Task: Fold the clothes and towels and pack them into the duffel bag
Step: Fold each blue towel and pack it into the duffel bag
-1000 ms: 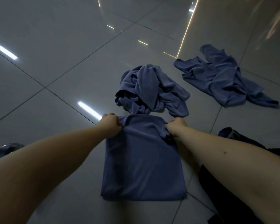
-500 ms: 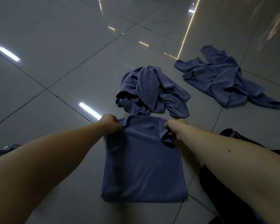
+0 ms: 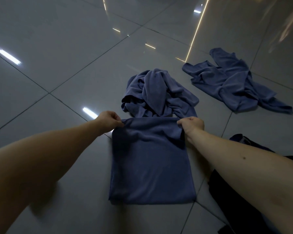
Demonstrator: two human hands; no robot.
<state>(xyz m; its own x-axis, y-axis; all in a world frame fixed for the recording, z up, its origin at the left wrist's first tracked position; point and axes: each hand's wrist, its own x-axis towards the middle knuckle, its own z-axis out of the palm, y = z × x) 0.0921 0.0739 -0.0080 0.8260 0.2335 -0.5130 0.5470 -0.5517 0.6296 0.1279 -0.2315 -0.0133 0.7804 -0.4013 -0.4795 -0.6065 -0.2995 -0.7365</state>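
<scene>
The left hand [image 3: 108,119] and right hand [image 3: 192,124] each pinch a far corner of the folded blue towel [image 3: 150,166] lying on the tiled floor [image 3: 57,65]. A crumpled towel [image 3: 157,93] touches it at 12 o'clock, another towel [image 3: 233,81] lies at 2 o'clock, and the dark duffel bag [image 3: 240,200] at 4 o'clock.

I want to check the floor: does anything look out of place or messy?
Yes. Two blue cloths lie crumpled on the floor: one heap just beyond the flat towel, another farther right. Nothing looks damaged.
</scene>
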